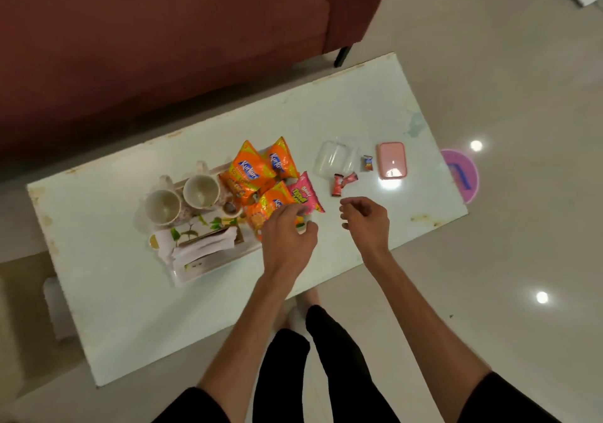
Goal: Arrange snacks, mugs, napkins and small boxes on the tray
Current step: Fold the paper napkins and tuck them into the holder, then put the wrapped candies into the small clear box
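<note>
A white tray (182,275) on the table holds two pale mugs (163,207) (201,191), folded napkins (202,246), several orange snack packets (249,172) and a pink packet (301,195). My left hand (287,233) hovers at the tray's right edge, its curled fingers over the nearest orange packet (261,213); whether it grips anything is unclear. My right hand (367,220) hangs above the table with loosely curled fingers and holds nothing. Just beyond it lie two red candies (341,182), a small orange candy (368,163), a clear plastic box (334,161) and a pink box (391,164).
The white table (359,109) stands in front of a dark red sofa (163,30). A pink round thing (463,176) lies on the tiled floor past the table's right end. My legs are below the table's near edge.
</note>
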